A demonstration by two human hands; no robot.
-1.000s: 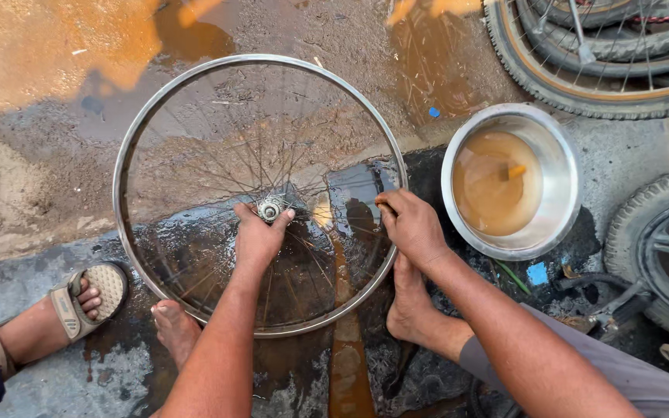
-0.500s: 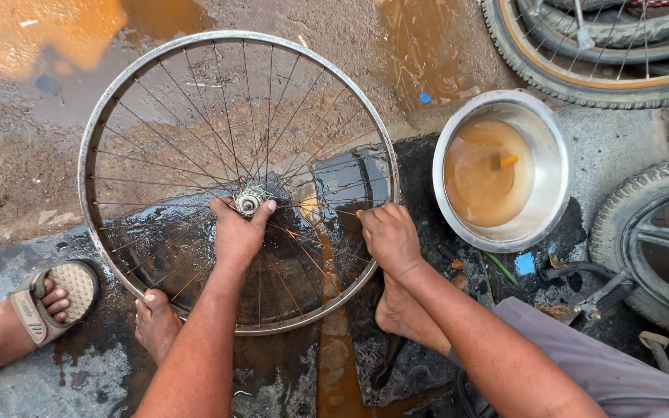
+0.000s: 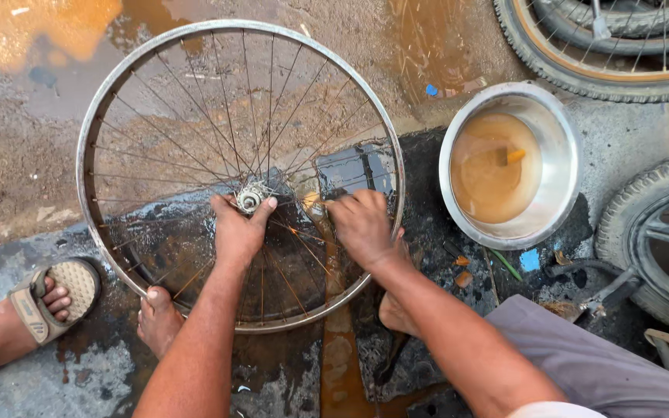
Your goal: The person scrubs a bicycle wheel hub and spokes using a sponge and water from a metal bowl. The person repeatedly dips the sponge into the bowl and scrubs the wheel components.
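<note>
A bare spoked bicycle wheel [image 3: 240,174] lies flat on wet, muddy ground in the upper left and centre of the frame, its metal rim a full ring with no tyre on it. The left hand [image 3: 238,230] rests on the spokes just below the hub [image 3: 250,199]; its fingers are curled close together, with the thumb and forefinger reaching up to touch the hub on either side, a loose pinch rather than a closed fist. The right hand [image 3: 363,225] sits at centre right of the wheel, just inside the rim, knuckles up and fingers bunched tightly over the spokes. Whether it pinches a spoke or a small tool underneath cannot be told, since the back of the hand hides the fingertips.

Compared with the earlier pictures, the wheel sits a little further left and higher in the view, and both hands have kept their places on it: left at the hub, right on the spokes near the rim. The sandalled foot [image 3: 54,297] at the lower left has slid further toward the frame edge.

A steel bowl [image 3: 560,131] of brown, cloudy water stands at the upper right, just beside the wheel's rim but apart from it. A tyred wheel [image 3: 582,73] lies along the top right corner, and another tyre [image 3: 635,213] shows at the right edge. The person's bare foot [image 3: 156,317] rests under the lower rim.
</note>
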